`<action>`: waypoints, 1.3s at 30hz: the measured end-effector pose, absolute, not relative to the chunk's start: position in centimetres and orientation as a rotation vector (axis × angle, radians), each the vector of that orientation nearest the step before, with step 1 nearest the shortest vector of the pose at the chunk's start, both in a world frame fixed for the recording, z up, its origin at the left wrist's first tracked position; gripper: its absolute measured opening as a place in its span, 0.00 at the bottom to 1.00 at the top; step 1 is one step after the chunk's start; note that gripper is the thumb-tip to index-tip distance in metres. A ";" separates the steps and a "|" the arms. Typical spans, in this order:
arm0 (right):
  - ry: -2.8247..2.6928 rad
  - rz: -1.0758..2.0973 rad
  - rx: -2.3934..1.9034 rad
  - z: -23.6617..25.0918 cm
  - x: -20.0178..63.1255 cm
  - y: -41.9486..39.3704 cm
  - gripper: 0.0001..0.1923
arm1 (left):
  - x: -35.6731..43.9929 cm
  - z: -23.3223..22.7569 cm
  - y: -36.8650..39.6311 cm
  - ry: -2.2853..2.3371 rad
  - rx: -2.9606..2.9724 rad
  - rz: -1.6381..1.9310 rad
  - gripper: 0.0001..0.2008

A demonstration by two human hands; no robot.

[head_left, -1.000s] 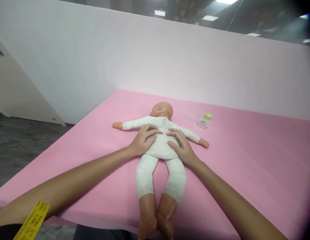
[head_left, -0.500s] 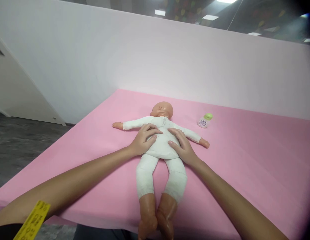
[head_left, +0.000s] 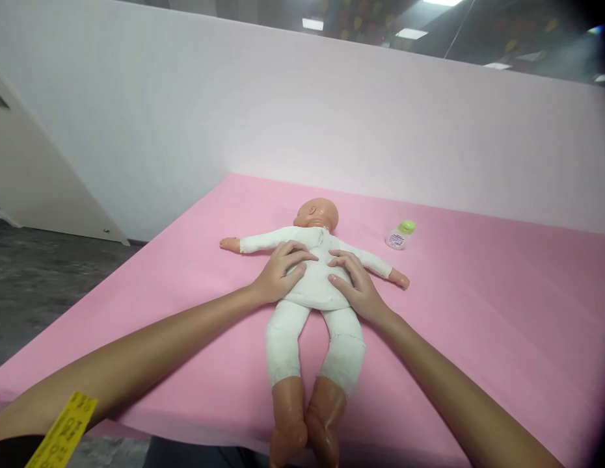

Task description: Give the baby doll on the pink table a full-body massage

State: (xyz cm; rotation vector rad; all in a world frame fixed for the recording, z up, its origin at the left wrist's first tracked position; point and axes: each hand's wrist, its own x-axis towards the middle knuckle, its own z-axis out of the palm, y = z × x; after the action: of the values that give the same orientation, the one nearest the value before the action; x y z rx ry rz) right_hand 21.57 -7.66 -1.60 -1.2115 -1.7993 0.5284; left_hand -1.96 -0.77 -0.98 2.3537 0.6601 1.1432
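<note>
Lying face-up between them, the doll [head_left: 315, 279] has the left hand [head_left: 282, 270] and right hand [head_left: 355, 286] spread flat on its soft cloth belly, likely light, best lifted under the torso.

No text can be read here. The small bottle [head_left: 399, 236] with the green cap carries a label with print too small to make out, and the yellow band [head_left: 63, 431] at the left wrist bears dark marks that are blurred beyond reading.
</note>
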 end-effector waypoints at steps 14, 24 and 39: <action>-1.837 0.511 -1.220 -1.4 21.6 -7.8 0.21 | -1.9 -1.0 -0.8 0.655 2.353 1.145 0.16; -1.817 0.522 -1.216 -1.5 21.6 -7.8 0.20 | -1.9 -1.1 -0.6 0.636 2.352 1.158 0.16; -1.820 0.504 -1.224 -1.6 21.6 -7.7 0.19 | -1.9 -1.2 -0.6 0.627 2.350 1.163 0.15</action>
State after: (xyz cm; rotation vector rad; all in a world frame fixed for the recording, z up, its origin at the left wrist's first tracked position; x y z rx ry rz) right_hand 21.60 -7.70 -1.60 -1.2236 -1.8200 0.5043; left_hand -1.91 -0.62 -1.17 2.3504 0.6274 1.1630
